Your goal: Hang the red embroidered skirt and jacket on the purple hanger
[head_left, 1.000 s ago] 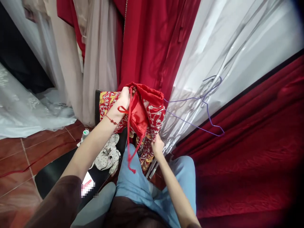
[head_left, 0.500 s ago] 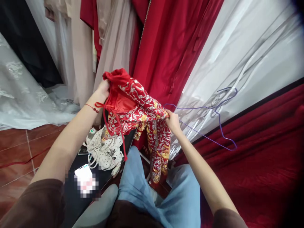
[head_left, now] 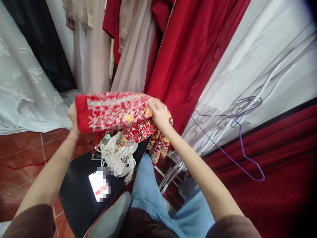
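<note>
A red garment (head_left: pixel 114 110) with silver and gold embroidery is stretched sideways between my hands. Its plain red band is at the left end, where my left hand (head_left: pixel 73 115) grips it, the fingers partly hidden behind the cloth. My right hand (head_left: pixel 159 114) holds the garment farther along, fingers over its top. The lower folds hang past my right hand, above my knees. Just below the cloth, a white dotted fabric bag (head_left: pixel 116 153) lies on a black bench (head_left: pixel 76 185).
A lit phone (head_left: pixel 97 185) lies on the bench. At right, a purple wire hanger (head_left: pixel 218 115) hangs near white curled metalwork (head_left: pixel 262 86). Long dresses (head_left: pixel 138 46) hang ahead, and dark red drapery (head_left: pixel 277 155) fills the right side. Tiled floor (head_left: pixel 19 148) shows at left.
My left hand has swung left and down with the band, which now lies flatter with its opening out of sight. My right hand has moved left, over the embroidered cloth.
</note>
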A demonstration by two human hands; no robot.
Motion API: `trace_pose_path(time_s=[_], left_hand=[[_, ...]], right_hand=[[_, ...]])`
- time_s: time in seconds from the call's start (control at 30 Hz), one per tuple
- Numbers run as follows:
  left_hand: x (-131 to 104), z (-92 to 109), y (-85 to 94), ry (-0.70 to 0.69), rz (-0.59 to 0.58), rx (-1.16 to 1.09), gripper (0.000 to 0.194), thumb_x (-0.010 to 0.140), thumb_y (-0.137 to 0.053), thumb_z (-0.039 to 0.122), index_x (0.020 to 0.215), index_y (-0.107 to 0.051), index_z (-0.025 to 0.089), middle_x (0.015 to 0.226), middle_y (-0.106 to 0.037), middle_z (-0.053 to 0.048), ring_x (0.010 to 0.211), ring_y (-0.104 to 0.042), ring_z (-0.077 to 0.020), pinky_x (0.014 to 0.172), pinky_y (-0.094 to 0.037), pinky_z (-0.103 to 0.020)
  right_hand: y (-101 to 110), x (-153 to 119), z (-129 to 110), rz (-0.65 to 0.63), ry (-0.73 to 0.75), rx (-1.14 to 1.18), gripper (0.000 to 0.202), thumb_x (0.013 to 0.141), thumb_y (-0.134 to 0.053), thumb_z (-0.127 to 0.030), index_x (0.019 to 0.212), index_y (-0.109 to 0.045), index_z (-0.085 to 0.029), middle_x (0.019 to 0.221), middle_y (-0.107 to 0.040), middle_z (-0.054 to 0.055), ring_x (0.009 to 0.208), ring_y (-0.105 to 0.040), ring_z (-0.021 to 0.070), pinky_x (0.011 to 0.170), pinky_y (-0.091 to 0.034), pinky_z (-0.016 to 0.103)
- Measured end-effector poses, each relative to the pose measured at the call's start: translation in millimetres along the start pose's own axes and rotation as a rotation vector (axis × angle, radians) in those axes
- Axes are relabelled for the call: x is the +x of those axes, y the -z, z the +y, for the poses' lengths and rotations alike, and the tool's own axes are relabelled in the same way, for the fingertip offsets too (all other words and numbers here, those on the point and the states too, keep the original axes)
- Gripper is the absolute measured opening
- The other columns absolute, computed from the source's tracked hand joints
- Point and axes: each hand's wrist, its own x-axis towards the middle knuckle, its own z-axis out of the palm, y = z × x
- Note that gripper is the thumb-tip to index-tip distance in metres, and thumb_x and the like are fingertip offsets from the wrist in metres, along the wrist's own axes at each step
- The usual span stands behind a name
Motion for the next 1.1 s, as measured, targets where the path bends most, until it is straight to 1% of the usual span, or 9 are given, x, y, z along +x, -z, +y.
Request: trace_pose_path(time_s=[0.07, 0.17, 0.33, 0.47, 0.6, 0.8, 0.9, 0.97, 1.1], left_hand=[[-60.2, -43.1, 19.4, 0.023, -0.126, 0.242, 0.012, 0.079, -0.047, 0.011, 0.074, -0.055, 0.017, 0.073, -0.057, -0.004, 0.088, -0.059, -0.0235, 0.083, -0.045, -0.035], [-131.2, -78.1, 22.4, -0.004, -0.341, 0.429, 0.035, 0.076, -0.048, 0.013, 0.104, -0.067, 0.015, 0.092, -0.065, -0.01, 0.096, -0.061, -0.0271, 0.083, -0.046, -0.034], [-167.5, -73.0, 3.2, 0.064, -0.347, 0.498, 0.047, 0.085, -0.043, 0.024, 0.127, -0.062, 0.014, 0.112, -0.066, -0.015, 0.11, -0.058, -0.0305, 0.088, -0.047, -0.037], [-168.4, -45.7, 12.3, 0.09, -0.284, 0.544, 0.044, 0.087, -0.04, 0.021, 0.121, -0.066, 0.013, 0.122, -0.062, -0.019, 0.118, -0.053, -0.0335, 0.098, -0.045, -0.044], [-151.1, 10.4, 15.4, 0.065, -0.311, 0.542, 0.034, 0.09, -0.042, 0.028, 0.1, -0.071, 0.014, 0.106, -0.068, -0.017, 0.106, -0.059, -0.0313, 0.102, -0.043, -0.048], [-114.0, 133.2, -25.7, -0.119, -0.462, 0.337, 0.038, 0.091, -0.044, 0.041, 0.106, -0.07, 0.017, 0.112, -0.071, -0.012, 0.104, -0.062, -0.0255, 0.101, -0.044, -0.04], [-118.6, 159.8, -45.1, -0.049, -0.53, 0.292, 0.039, 0.091, -0.044, 0.044, 0.102, -0.071, 0.017, 0.108, -0.073, -0.009, 0.098, -0.064, -0.0225, 0.095, -0.047, -0.035], [-128.3, 159.2, -53.5, 0.073, -0.671, 0.313, 0.042, 0.09, -0.044, 0.047, 0.093, -0.072, 0.017, 0.098, -0.076, -0.009, 0.092, -0.066, -0.0223, 0.09, -0.049, -0.033], [-148.1, 150.4, -62.9, 0.419, -1.255, 0.261, 0.053, 0.084, -0.048, 0.064, 0.079, -0.071, 0.016, 0.083, -0.077, -0.012, 0.083, -0.071, -0.0225, 0.074, -0.051, -0.029]], right_hand=[[-13.7, -35.9, -14.0, -0.142, 0.157, -0.031, 0.062, 0.089, -0.041, -0.004, 0.148, -0.046, -0.023, 0.153, -0.046, 0.016, 0.142, -0.041, 0.0285, 0.111, -0.038, 0.054], [-23.4, -67.8, -20.9, -0.193, 0.192, -0.049, 0.065, 0.09, -0.041, -0.003, 0.151, -0.041, -0.024, 0.16, -0.034, 0.015, 0.149, -0.03, 0.0275, 0.117, -0.03, 0.058], [-21.1, -65.4, -23.3, -0.246, 0.148, -0.044, 0.069, 0.087, -0.048, -0.006, 0.153, -0.038, -0.022, 0.165, -0.021, 0.015, 0.153, -0.015, 0.0317, 0.119, -0.023, 0.061], [-20.8, -62.7, -31.2, -0.258, 0.108, -0.026, 0.074, 0.083, -0.052, -0.007, 0.154, -0.036, -0.022, 0.166, -0.016, 0.011, 0.154, -0.009, 0.0331, 0.121, -0.018, 0.062], [-24.5, -62.8, -35.9, -0.277, 0.092, 0.006, 0.076, 0.081, -0.053, -0.007, 0.154, -0.037, -0.02, 0.167, -0.014, 0.012, 0.154, -0.01, 0.0324, 0.122, -0.014, 0.062], [-23.6, -60.8, -37.4, -0.302, 0.067, 0.031, 0.07, 0.085, -0.05, -0.007, 0.153, -0.038, -0.018, 0.166, -0.015, 0.016, 0.154, -0.013, 0.0312, 0.122, -0.011, 0.06], [-16.3, -58.3, -42.4, -0.337, 0.04, 0.04, 0.067, 0.087, -0.052, -0.011, 0.153, -0.039, -0.017, 0.165, -0.017, 0.018, 0.153, -0.015, 0.0318, 0.122, -0.012, 0.058], [-9.3, -54.6, -47.1, -0.368, 0.014, 0.045, 0.065, 0.088, -0.057, -0.017, 0.151, -0.042, -0.016, 0.164, -0.019, 0.02, 0.153, -0.017, 0.0336, 0.122, -0.012, 0.057], [5.6, -43.9, -55.4, -0.393, -0.048, 0.069, 0.057, 0.089, -0.06, -0.024, 0.144, -0.052, -0.017, 0.161, -0.027, 0.021, 0.15, -0.024, 0.0344, 0.12, -0.017, 0.055]])
